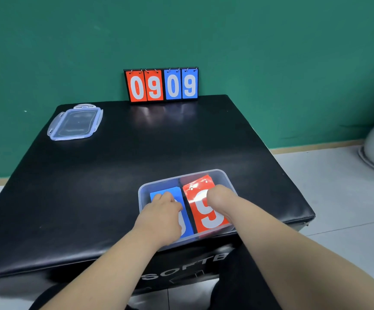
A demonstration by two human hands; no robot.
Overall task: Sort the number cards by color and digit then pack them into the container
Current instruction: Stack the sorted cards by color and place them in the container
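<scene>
Both hands are down inside the clear container [223, 175] at the near edge of the black surface [136, 153]. The left hand [162, 214] has its fingers bent onto the blue cards [172, 190], and the right hand [220, 198] is on the red cards [190, 203] with the 9 on top. I can't tell either grip — the fingers are hidden. The stacks lie side by side, and the lid [75, 123] is at the far left.

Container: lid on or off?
Off. The lid lies at the far left of the black surface, apart from the container, whose top is open.
</scene>
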